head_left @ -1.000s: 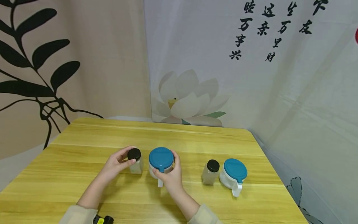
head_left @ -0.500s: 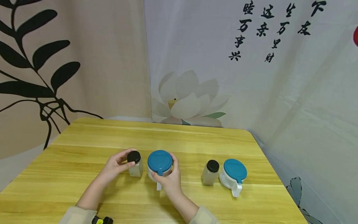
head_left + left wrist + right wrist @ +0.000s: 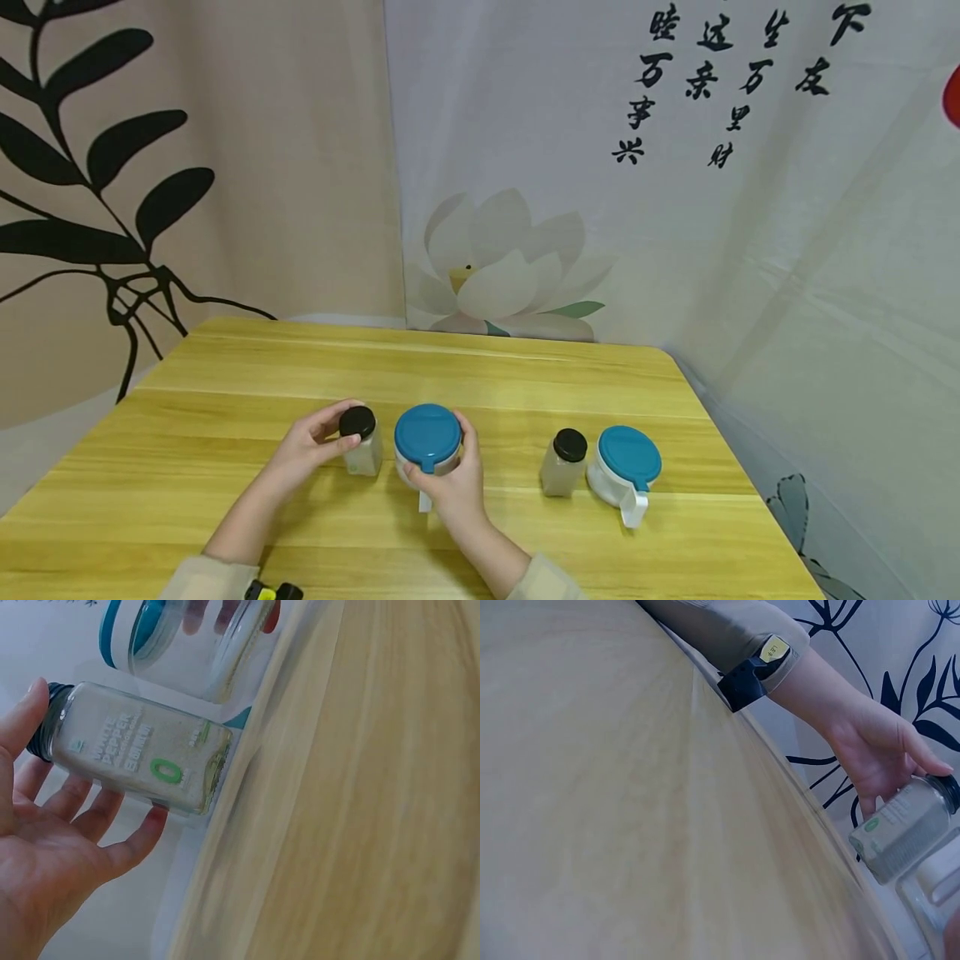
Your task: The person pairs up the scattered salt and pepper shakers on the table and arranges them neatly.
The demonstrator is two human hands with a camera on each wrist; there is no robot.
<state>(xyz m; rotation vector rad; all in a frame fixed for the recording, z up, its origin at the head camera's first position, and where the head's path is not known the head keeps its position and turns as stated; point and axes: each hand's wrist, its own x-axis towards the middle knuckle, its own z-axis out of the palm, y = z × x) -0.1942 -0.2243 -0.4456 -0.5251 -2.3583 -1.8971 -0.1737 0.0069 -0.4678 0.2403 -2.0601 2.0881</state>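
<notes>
My left hand holds a glass spice bottle with a black cap, thumb and fingers around the cap and upper body. In the left wrist view the bottle bears a printed "white pepper" label. Just right of it, my right hand grips a clear jar with a blue lid and a white handle, thumb at the near side and fingers on the right. The two containers stand upright, close together. Whether their bases touch the table is hard to tell. In the right wrist view the jar is mostly cut off.
On the wooden table, farther right, stand another black-capped bottle and another blue-lidded jar with a white handle, side by side. Printed cloth hangs behind the table. A dark device is strapped at the left sleeve.
The held bottle and the held jar have come slightly down in the head view, toward the person. Both hands keep their hold. The pair on the right stays in place.
</notes>
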